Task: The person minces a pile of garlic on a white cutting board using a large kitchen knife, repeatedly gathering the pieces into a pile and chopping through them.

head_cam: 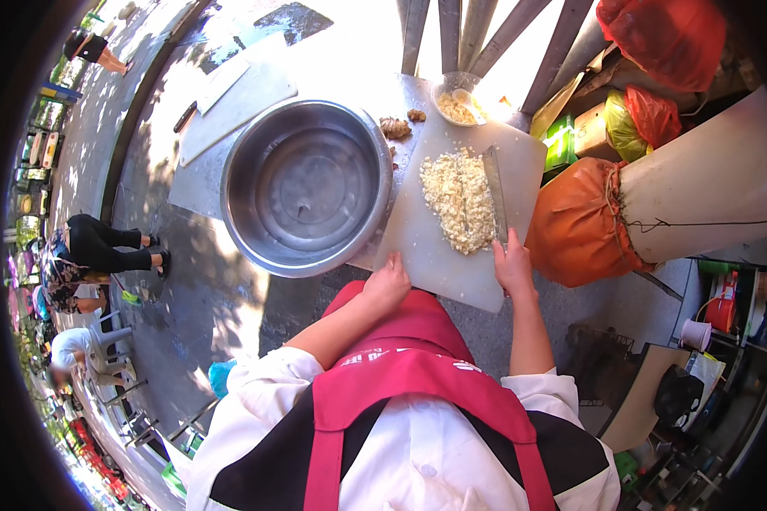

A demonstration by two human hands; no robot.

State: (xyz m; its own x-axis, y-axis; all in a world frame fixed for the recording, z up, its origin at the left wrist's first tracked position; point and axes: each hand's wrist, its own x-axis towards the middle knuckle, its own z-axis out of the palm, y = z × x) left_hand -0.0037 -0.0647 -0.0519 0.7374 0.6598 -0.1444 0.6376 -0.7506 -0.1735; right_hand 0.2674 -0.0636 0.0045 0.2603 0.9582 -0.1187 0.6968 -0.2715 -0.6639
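A white plastic cutting board (pixel 447 274) lies before me, tilted in the view, with a heap of finely chopped pale food (pixel 461 203), perhaps garlic or ginger, on it. The handle of a cleaver (pixel 497 191) is in my right hand (pixel 515 264); its blade lies along the heap's right side. My left hand (pixel 387 281) grips the board's near left edge, its fingers partly hidden. Beyond the heap, a clear plastic bowl (pixel 440 115) holds more chopped food and a white spoon (pixel 468 105).
Left of the board stands a large steel basin (pixel 307 188) with a shiny bottom. Ginger pieces (pixel 395 128) lie between them. Another white board (pixel 243 108) and a knife (pixel 185 117) are farther left. At right, an orange bag (pixel 581 223) wraps a pale column's end; metal bars (pixel 449 38) rise beyond.
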